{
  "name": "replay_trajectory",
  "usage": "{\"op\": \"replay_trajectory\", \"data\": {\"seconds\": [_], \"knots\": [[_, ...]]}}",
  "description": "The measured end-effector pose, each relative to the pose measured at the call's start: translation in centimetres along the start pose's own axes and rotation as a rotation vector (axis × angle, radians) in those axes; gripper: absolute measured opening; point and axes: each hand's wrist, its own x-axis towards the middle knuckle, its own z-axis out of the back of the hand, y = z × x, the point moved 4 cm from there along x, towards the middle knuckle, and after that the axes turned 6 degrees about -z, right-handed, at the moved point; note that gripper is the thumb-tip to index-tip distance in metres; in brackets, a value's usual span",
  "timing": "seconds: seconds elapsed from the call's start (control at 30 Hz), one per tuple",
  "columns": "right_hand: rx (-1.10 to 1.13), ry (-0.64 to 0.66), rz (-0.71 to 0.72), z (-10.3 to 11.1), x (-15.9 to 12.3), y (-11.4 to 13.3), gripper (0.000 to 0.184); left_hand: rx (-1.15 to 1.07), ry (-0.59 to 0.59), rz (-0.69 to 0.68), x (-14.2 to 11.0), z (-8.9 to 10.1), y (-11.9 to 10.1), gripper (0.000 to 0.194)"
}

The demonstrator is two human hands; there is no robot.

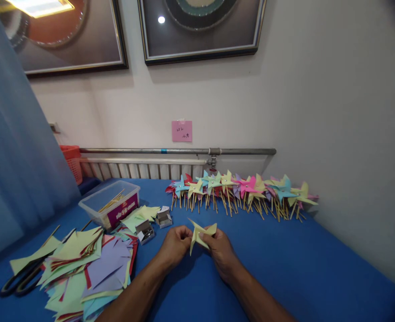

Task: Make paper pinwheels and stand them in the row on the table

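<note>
A pale yellow paper pinwheel point(197, 237) with a small pin at its middle is above the blue table. My right hand point(222, 250) pinches it from the right, thumb on the front near the centre. My left hand point(174, 245) has its fingers closed right beside the pinwheel's left blade; what lies between those fingertips is hidden. No stick shows on this pinwheel. Just left of my hands are a small open box of metal pins point(145, 231) and a second small open box point(164, 217).
Finished pinwheels on sticks point(244, 190) lie in a long row at the back. Cut paper sheets point(83, 268) are heaped at the left, with black-handled scissors point(25, 275) beside them. A clear plastic tub point(97, 203) holds thin sticks. Behind stand a radiator point(144, 170) and wall.
</note>
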Motion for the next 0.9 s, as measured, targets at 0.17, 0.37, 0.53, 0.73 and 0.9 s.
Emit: {"op": "replay_trajectory", "data": {"seconds": [0.17,0.37,0.53,0.73,0.9], "knots": [[0.054,0.012,-0.032,-0.19,-0.36,0.25,0.045,-0.001,-0.015,0.011,0.03,0.02,0.16,0.021],[0.076,0.024,-0.037,-0.53,-0.80,0.71,0.044,-0.002,-0.002,0.004,-0.04,0.01,-0.02,0.026],[0.068,0.017,-0.028,-0.53,-0.78,0.70,0.044,-0.017,0.006,-0.006,-0.07,0.00,-0.15,0.028],[0.040,0.009,-0.011,-0.39,-0.59,0.53,0.042,-0.006,0.008,0.004,0.11,-0.08,0.44,0.030],[0.043,-0.006,-0.013,-0.35,-0.52,0.44,0.042,0.009,0.007,-0.016,0.09,-0.14,0.54,0.030]]}}
